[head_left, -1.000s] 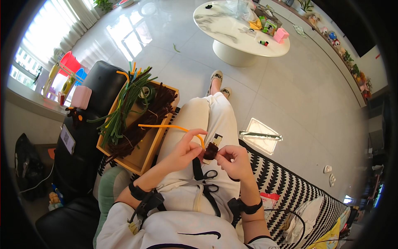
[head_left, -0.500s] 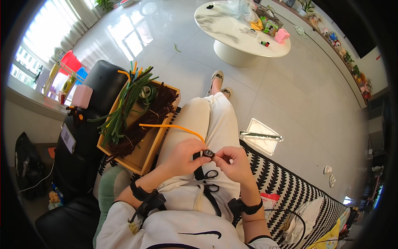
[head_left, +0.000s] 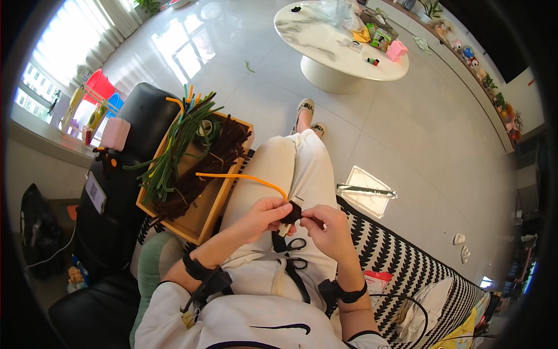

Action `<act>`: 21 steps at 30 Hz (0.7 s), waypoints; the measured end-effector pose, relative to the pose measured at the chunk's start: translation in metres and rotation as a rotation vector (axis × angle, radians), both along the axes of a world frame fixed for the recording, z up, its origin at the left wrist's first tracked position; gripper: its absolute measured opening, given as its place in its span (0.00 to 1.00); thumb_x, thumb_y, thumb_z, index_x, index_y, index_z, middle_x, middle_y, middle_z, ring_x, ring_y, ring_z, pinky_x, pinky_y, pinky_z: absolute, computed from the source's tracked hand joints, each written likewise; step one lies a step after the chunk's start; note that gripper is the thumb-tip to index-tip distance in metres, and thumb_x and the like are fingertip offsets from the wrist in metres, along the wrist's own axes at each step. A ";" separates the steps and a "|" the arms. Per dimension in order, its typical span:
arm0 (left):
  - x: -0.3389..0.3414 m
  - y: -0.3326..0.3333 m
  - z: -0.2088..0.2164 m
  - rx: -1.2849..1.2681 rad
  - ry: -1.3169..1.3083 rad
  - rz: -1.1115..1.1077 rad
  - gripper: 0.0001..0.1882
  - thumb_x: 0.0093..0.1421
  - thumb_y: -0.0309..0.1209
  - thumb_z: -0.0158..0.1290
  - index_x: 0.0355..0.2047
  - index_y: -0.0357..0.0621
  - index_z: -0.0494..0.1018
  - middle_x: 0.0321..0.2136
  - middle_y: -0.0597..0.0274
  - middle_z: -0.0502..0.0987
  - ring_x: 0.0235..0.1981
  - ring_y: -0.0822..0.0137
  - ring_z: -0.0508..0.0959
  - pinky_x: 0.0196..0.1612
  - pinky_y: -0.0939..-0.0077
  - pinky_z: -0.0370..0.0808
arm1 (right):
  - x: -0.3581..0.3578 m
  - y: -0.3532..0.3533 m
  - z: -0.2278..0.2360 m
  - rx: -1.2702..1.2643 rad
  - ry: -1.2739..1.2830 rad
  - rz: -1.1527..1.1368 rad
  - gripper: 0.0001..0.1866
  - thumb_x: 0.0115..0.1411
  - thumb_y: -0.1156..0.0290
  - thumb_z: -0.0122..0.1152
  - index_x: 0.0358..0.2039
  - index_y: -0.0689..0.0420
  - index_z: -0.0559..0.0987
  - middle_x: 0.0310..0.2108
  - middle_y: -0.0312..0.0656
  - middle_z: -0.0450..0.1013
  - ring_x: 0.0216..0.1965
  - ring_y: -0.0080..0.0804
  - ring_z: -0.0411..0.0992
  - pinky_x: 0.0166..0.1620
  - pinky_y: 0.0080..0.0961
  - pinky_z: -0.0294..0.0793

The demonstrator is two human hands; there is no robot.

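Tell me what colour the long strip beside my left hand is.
The strip beside your left hand is orange, seen best in the head view.

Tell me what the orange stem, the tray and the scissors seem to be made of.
Orange stem: perhaps wire in matte, fuzzy fibre, since it holds a curve; texture unclear. Tray: probably smooth wood, given its tan walls. Scissors: blades likely metal, being thin and grey; black handle loops possibly plastic.

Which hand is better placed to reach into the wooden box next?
Probably the left hand: it is nearer the box than the right hand, though it holds the brown bundle.
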State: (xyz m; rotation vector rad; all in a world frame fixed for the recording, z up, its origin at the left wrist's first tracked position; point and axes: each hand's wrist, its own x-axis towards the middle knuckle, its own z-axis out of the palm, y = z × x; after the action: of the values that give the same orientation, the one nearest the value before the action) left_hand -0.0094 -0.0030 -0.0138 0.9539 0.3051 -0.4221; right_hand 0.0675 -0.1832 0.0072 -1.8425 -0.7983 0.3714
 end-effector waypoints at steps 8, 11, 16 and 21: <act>-0.003 -0.002 -0.004 0.138 -0.111 0.028 0.15 0.64 0.28 0.48 0.49 0.35 0.65 0.28 0.61 0.77 0.25 0.76 0.76 0.28 0.84 0.72 | 0.007 -0.004 0.004 -0.058 0.124 -0.066 0.08 0.51 0.77 0.64 0.33 0.63 0.79 0.25 0.40 0.73 0.20 0.23 0.70 0.25 0.18 0.68; -0.003 -0.002 0.001 0.230 -0.143 -0.043 0.15 0.63 0.27 0.48 0.49 0.34 0.65 0.27 0.60 0.77 0.24 0.74 0.76 0.29 0.83 0.73 | 0.009 -0.007 -0.005 0.052 0.323 0.050 0.12 0.54 0.79 0.62 0.40 0.61 0.78 0.31 0.39 0.75 0.26 0.20 0.72 0.30 0.16 0.72; -0.004 0.005 0.008 0.189 -0.061 0.070 0.10 0.62 0.26 0.50 0.41 0.33 0.68 0.27 0.58 0.77 0.24 0.73 0.76 0.30 0.83 0.74 | 0.010 -0.012 -0.023 0.187 0.518 -0.014 0.10 0.55 0.82 0.60 0.39 0.65 0.77 0.33 0.41 0.75 0.32 0.24 0.76 0.38 0.18 0.75; -0.008 0.007 -0.001 0.345 -0.139 0.120 0.06 0.58 0.22 0.54 0.35 0.33 0.70 0.27 0.57 0.77 0.25 0.73 0.77 0.28 0.83 0.74 | 0.009 -0.006 -0.015 0.212 0.392 0.037 0.14 0.49 0.77 0.65 0.38 0.62 0.78 0.33 0.39 0.76 0.33 0.22 0.74 0.37 0.20 0.73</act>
State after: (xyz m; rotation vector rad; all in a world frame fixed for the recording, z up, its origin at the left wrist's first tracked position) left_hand -0.0172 0.0045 -0.0148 1.2887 0.3123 -0.1938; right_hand 0.0762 -0.1897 -0.0077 -1.4952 -0.5765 0.6250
